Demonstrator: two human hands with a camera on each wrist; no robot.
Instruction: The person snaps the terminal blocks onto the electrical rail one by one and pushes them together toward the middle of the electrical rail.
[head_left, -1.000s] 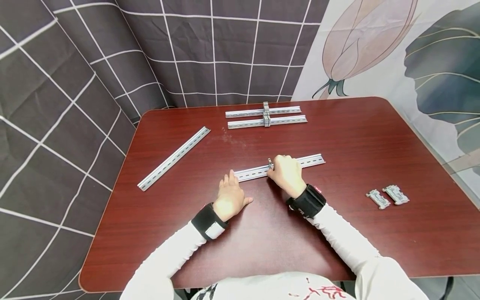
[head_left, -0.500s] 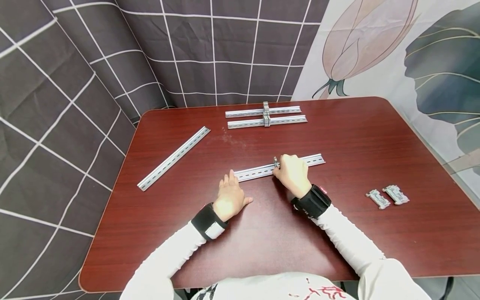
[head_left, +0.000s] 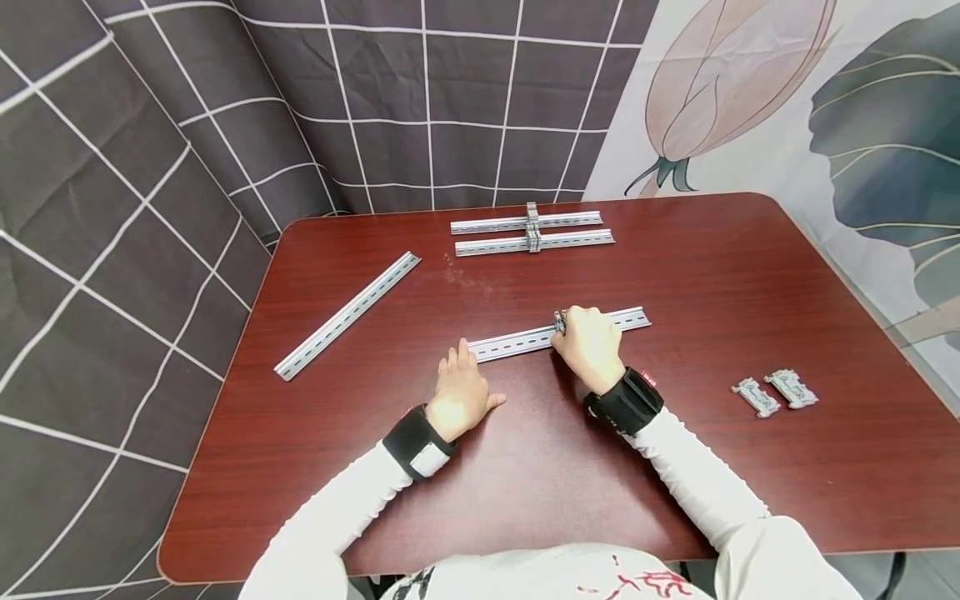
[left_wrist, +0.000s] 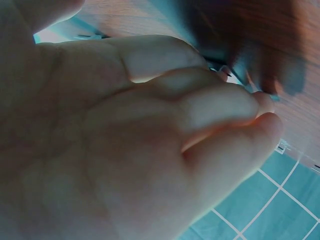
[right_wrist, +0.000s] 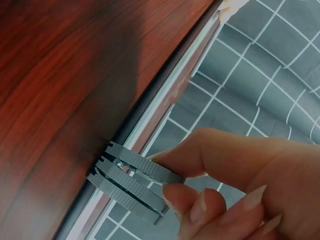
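A slotted metal DIN rail [head_left: 513,344] lies across the middle of the table, slightly slanted. My left hand [head_left: 459,396] rests at its left end with fingers extended, the fingertips right at the rail. Farther right along the rail, my right hand [head_left: 590,348] pinches grey terminal blocks [right_wrist: 132,180] between thumb and fingers. In the right wrist view these blocks sit side by side across the rail, ribbed edges toward the fingers. From the head view the hand covers most of them. The left wrist view is mostly filled by the palm and fingers [left_wrist: 220,107].
Two parallel DIN rails [head_left: 487,247] joined by grey terminal blocks [head_left: 533,229] lie at the back. Another rail [head_left: 348,317] lies diagonally at the left. Two loose pale terminal blocks [head_left: 791,389] lie on the right side of the reddish-brown table [head_left: 675,467].
My right hand has moved a little to the right along the rail, and the terminal blocks have shifted with it. The left hand and the rail have stayed in place.
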